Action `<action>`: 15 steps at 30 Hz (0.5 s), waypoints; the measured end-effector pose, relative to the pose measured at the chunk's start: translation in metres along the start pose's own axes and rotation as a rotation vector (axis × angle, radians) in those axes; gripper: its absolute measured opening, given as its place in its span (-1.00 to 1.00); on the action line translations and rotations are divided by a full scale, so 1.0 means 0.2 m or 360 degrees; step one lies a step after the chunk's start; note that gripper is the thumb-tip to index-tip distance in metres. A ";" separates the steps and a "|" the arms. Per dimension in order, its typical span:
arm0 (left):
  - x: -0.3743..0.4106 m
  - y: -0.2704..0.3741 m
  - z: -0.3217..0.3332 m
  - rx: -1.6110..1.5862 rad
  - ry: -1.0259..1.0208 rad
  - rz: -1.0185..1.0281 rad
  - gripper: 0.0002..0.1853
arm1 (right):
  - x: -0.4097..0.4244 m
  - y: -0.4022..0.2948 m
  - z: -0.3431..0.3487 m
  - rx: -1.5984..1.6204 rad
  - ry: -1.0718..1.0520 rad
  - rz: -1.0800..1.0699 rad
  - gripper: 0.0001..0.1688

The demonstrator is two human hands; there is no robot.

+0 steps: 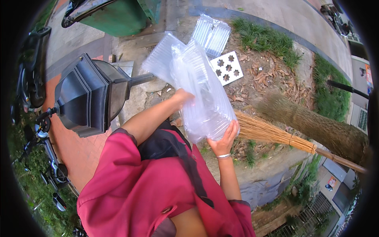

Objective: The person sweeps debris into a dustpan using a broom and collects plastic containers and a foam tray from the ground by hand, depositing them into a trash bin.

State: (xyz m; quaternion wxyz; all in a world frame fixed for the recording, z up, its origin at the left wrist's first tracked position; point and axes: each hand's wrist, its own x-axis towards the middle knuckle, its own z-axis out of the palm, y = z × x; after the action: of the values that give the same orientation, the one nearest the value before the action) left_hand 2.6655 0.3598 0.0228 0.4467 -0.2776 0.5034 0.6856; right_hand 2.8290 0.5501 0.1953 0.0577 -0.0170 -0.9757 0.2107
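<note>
In front of my body I hold clear plastic air-column packaging (204,97), puffy and creased. My right hand (225,134), with a band at the wrist, supports its lower right corner. My left hand (184,99), slightly blurred, has its fingers curled at the left edge. Just past it, another translucent ribbed sheet (162,57) is partly covered by the held one. A shiny ribbed air-cushion sheet (210,37) lies farther out on the ground. Beside that is a white board (227,68) with several flower-shaped cutouts, its left side hidden by the packaging.
A black lamp post head (86,94) stands close to my left arm. At the top is a green bin (115,20). To the right, a straw broom (266,131) slants below a tree trunk (311,118). Dry leaves (266,78) and grass (263,38) cover the soil.
</note>
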 end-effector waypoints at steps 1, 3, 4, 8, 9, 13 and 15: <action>0.00 0.01 0.00 0.0221 0.0149 0.0067 -0.57 | -0.05 0.02 0.01 0.0056 -0.0161 0.0137 0.28; 0.00 0.01 -0.02 0.0627 0.0410 0.0232 -0.55 | -0.10 0.09 0.03 0.0222 -0.0434 0.0454 0.26; 0.00 0.01 -0.06 0.0805 0.0516 0.0326 -0.55 | -0.11 0.15 0.02 0.0324 -0.0551 0.0636 0.23; 0.01 -0.05 -0.09 0.1301 0.0793 0.0686 -0.59 | 0.06 0.26 -0.01 0.1071 -0.0420 0.1183 0.13; 0.01 -0.07 -0.08 0.1380 0.0816 0.0782 -0.62 | 0.15 0.23 -0.01 0.1219 -0.0376 0.1221 0.12; -0.03 -0.14 0.07 0.1577 0.0753 0.1046 -0.65 | 0.41 0.05 0.13 0.0879 -0.0392 0.1034 0.06; -0.06 -0.17 0.12 0.1576 0.0681 0.1122 -0.60 | 0.44 0.07 0.21 0.0616 -0.0323 0.0922 -0.05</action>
State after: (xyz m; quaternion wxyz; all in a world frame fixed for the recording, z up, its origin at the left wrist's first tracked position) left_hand 2.7025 0.3807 0.0264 0.1596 0.0130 0.8993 0.4071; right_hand 2.7358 0.5500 0.1605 -0.0993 -0.2605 -0.8732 0.3999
